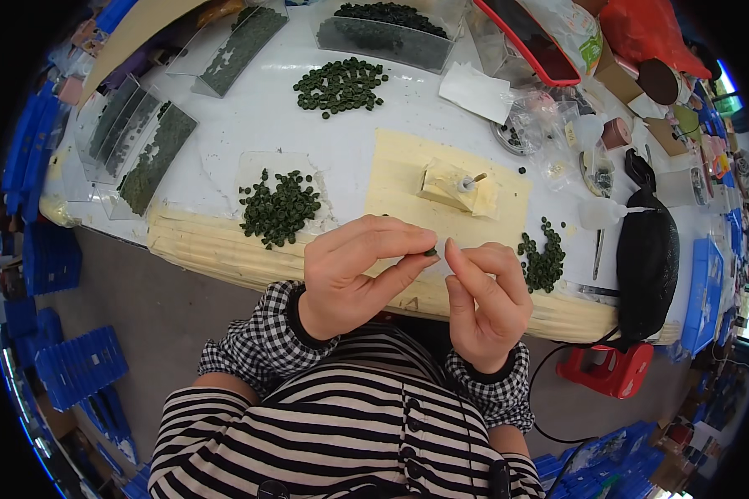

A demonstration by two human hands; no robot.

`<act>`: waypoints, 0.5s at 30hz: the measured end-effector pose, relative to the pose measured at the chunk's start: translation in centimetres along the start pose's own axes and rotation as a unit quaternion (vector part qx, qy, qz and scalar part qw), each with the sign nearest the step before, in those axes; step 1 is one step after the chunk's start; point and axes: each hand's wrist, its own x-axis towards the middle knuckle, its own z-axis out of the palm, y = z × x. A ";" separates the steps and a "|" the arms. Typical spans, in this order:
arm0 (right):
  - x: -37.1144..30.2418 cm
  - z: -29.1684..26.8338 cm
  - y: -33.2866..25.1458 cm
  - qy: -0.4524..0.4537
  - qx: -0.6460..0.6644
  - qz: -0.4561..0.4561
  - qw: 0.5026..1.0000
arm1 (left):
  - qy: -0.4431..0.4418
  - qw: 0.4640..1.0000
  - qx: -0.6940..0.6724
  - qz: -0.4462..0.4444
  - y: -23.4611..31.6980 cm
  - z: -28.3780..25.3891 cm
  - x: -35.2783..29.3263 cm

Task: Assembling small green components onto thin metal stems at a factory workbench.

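Note:
My left hand (pixel 359 270) pinches a small dark green round piece (pixel 430 252) between thumb and fingertips, above the table's near edge. Just to its right, my right hand (pixel 489 298) has its index finger and thumb apart. Nothing shows between them, and the other fingers are curled. A loose pile of similar dark green pieces (pixel 280 206) lies left of my hands on a clear sheet. A smaller group of them (pixel 543 264) lies to the right. Beyond my hands, a small block with an upright metal pin (pixel 468 185) stands on a cream sheet (pixel 391 170).
Another spread of green pieces (pixel 339 86) lies farther back. Clear bins (pixel 384 43) of dark pieces line the back and left. A red-edged phone (pixel 531 37), a white squeeze bottle (pixel 601 214) and a black bag (pixel 647 258) are at right. Below stands a red stool (pixel 607 370).

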 end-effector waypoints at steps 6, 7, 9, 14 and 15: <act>0.1 -0.6 -0.1 0.009 -0.005 0.020 1.000 | 0.012 1.000 0.003 0.008 0.0 0.0 -0.2; 0.0 -0.6 -0.1 0.008 -0.004 0.021 1.000 | 0.014 1.000 0.000 0.007 0.0 0.0 -0.2; 0.0 -0.6 0.0 0.003 -0.001 0.023 1.000 | 0.017 1.000 -0.005 0.006 0.0 0.0 -0.3; -0.1 -0.5 0.0 0.007 -0.001 0.022 1.000 | 0.008 1.000 -0.010 0.001 0.1 -0.1 -0.3; -0.1 -0.5 0.0 0.009 -0.001 0.023 1.000 | 0.008 1.000 -0.012 0.000 0.1 -0.1 -0.3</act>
